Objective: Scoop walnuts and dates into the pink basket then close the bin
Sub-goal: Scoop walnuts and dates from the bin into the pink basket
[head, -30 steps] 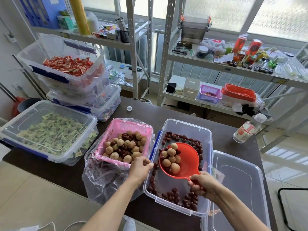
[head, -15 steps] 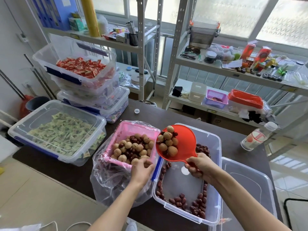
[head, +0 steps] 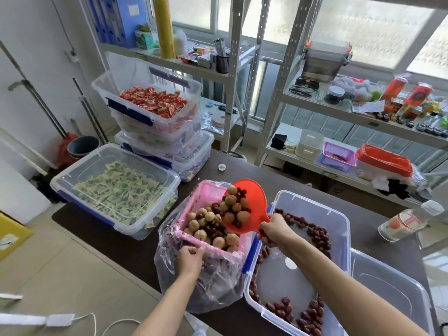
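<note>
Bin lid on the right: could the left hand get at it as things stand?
Probably not. The left hand grips the basket rim, and the open bin and the right arm holding the scoop lie between it and the lid. The right hand is nearer.

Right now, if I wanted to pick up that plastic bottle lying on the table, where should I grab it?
Probably wrap your grip around the middle of the plastic bottle, coming down from above. It lies on its side on the table, cap pointing away to the right, so the round body is open on top. The cap end looks too narrow for a steady hold.
</note>
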